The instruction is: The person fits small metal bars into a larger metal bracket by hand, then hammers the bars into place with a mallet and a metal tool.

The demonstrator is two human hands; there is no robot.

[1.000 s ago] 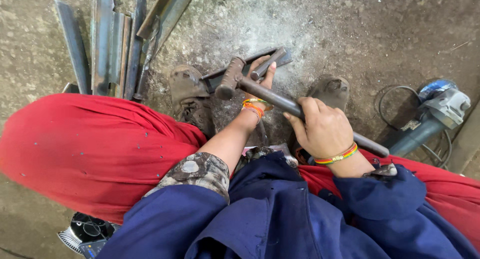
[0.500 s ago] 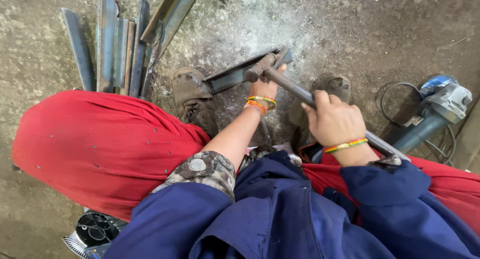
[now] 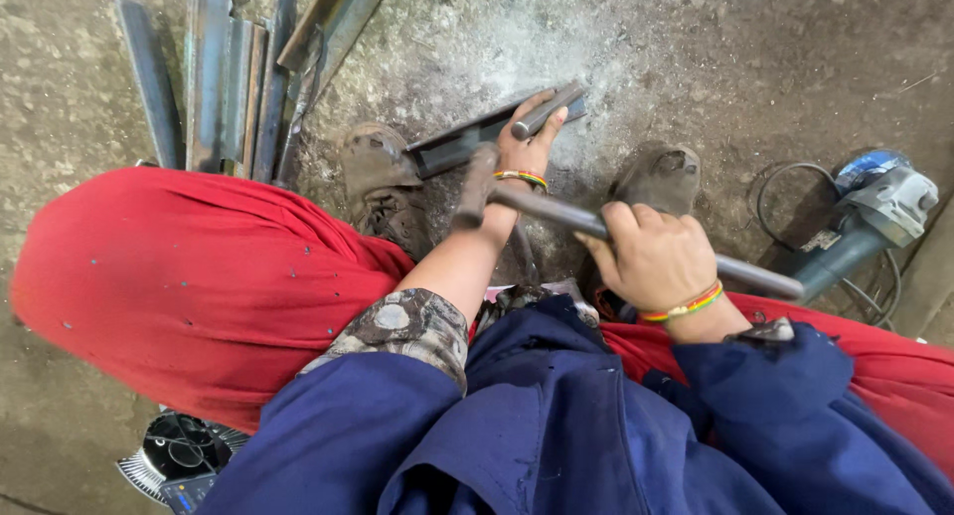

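The right hand, nearest to the camera, has its fingers clamped on the handle of a hammer, whose head hangs raised just above the left wrist. Farther out, the left hand presses a short metal rod on a flat steel piece, fingers closed around the rod, on the dusty concrete floor between the two shoes. I judge this the striking step; the next blow must fall clear of the fingers. The rod's near end is hidden under the palm.
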